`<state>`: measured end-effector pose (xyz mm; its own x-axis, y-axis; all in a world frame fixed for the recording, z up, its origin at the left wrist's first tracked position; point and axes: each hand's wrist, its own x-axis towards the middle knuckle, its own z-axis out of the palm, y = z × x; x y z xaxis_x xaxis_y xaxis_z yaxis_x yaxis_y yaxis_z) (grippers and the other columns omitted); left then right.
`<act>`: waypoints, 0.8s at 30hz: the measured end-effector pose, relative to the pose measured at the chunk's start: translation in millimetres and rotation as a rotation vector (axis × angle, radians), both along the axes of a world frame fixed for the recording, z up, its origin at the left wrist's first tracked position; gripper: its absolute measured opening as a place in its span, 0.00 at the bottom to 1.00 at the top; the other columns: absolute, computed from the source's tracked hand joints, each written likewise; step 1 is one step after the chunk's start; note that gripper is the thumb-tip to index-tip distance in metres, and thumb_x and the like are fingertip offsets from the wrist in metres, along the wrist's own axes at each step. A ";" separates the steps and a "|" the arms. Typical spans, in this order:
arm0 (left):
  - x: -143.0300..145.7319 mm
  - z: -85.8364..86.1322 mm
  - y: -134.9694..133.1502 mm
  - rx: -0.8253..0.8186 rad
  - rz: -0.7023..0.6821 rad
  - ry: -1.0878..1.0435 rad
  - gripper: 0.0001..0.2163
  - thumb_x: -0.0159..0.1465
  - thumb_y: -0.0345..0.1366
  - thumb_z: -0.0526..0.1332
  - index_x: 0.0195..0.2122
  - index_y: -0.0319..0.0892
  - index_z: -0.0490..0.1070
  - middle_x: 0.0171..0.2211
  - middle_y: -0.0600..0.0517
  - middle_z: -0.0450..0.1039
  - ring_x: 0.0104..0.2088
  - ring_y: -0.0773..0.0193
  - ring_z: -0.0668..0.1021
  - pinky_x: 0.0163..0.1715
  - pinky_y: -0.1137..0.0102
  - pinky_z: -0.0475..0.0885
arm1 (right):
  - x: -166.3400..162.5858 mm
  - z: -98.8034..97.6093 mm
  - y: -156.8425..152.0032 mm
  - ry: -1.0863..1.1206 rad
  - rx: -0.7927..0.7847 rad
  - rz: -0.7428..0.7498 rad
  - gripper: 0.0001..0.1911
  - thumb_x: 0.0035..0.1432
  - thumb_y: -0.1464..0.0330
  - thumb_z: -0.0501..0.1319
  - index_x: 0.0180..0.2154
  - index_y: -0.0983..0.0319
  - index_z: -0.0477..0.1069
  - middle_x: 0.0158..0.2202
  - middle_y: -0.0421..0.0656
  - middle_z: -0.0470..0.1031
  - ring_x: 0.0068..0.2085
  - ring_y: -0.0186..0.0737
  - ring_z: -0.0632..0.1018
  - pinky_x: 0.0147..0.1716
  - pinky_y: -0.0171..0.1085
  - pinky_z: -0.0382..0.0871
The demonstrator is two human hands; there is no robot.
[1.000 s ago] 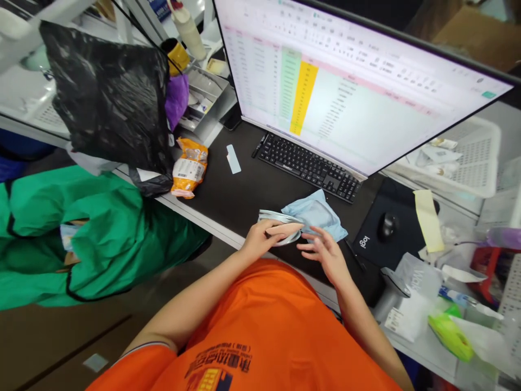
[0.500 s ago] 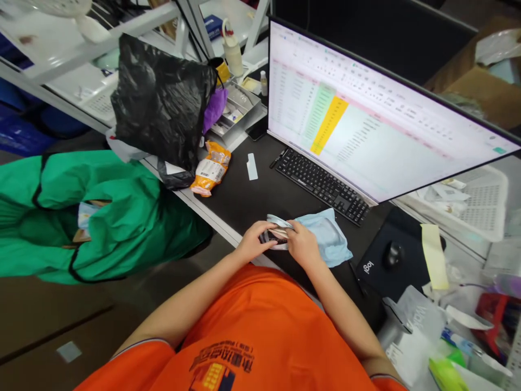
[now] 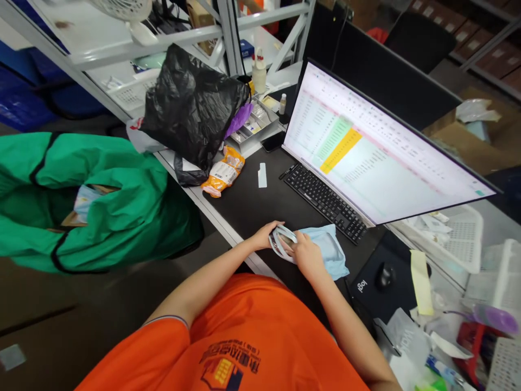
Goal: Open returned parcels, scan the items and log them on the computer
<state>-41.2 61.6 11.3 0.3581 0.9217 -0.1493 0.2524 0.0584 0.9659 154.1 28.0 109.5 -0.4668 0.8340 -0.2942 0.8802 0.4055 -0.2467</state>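
My left hand (image 3: 265, 237) is closed on the left edge of a small pouch (image 3: 277, 251) with a pale grey rim and a darker side. The pouch's mouth gapes upward, and something pale shows inside, too small to name. On the other side of the mouth, my right hand (image 3: 308, 254) grips the rim; some of its fingers reach toward the opening and are partly hidden. A light blue plastic mailer bag (image 3: 331, 255) lies flat on the black desk mat, just beyond my right hand.
Behind the hands are a keyboard (image 3: 323, 198) and a monitor (image 3: 378, 157). To the left lie an orange packet (image 3: 223, 172), a black plastic bag (image 3: 191, 103) and an open green sack (image 3: 134, 217). A mouse (image 3: 385, 276) and clutter are at right.
The pouch has turned and its mouth now gapes wider toward me. My left hand has shifted to its far left edge. The camera view has moved slightly.
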 end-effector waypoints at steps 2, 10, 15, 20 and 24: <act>1.1 15.1 -5.3 -0.049 -0.002 -0.156 0.40 0.38 0.48 0.80 0.52 0.38 0.72 0.51 0.41 0.75 0.49 0.51 0.77 0.50 0.60 0.72 | 16.5 8.2 -5.9 0.067 -0.018 0.007 0.18 0.70 0.64 0.51 0.49 0.63 0.77 0.58 0.53 0.67 0.52 0.45 0.73 0.49 0.39 0.73; -7.5 92.4 -37.9 -0.169 -0.142 -0.350 0.35 0.37 0.49 0.80 0.43 0.41 0.68 0.35 0.54 0.71 0.35 0.64 0.72 0.35 0.71 0.67 | 39.0 45.1 -58.2 0.345 -0.201 -0.053 0.19 0.70 0.66 0.49 0.43 0.60 0.79 0.58 0.51 0.68 0.57 0.46 0.71 0.58 0.44 0.66; -1.8 97.8 -56.2 -0.167 -0.143 -0.214 0.33 0.38 0.49 0.79 0.41 0.42 0.67 0.33 0.57 0.68 0.33 0.66 0.70 0.32 0.73 0.64 | 19.5 42.7 -71.8 -0.077 -0.019 -0.134 0.15 0.63 0.73 0.54 0.36 0.65 0.81 0.43 0.57 0.75 0.47 0.54 0.73 0.47 0.48 0.66; 0.2 100.6 -66.4 -0.130 -0.155 -0.176 0.30 0.43 0.49 0.78 0.42 0.42 0.68 0.36 0.55 0.71 0.36 0.63 0.72 0.36 0.71 0.67 | 17.2 26.0 -70.3 -0.025 0.016 -0.259 0.16 0.65 0.72 0.53 0.38 0.63 0.82 0.38 0.55 0.77 0.44 0.50 0.75 0.49 0.50 0.66; -4.2 113.8 -63.0 -0.112 -0.106 -0.152 0.31 0.40 0.49 0.79 0.41 0.41 0.70 0.35 0.54 0.72 0.36 0.61 0.73 0.36 0.70 0.67 | 22.4 10.4 -83.3 0.171 0.118 -0.321 0.16 0.67 0.66 0.55 0.37 0.62 0.81 0.56 0.56 0.73 0.55 0.52 0.74 0.59 0.52 0.64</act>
<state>-45.4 -1.4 125.1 0.4780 0.8585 -0.1854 0.1145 0.1484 0.9823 176.5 -55.4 119.9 -0.2105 0.9692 -0.1279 0.9170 0.1504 -0.3694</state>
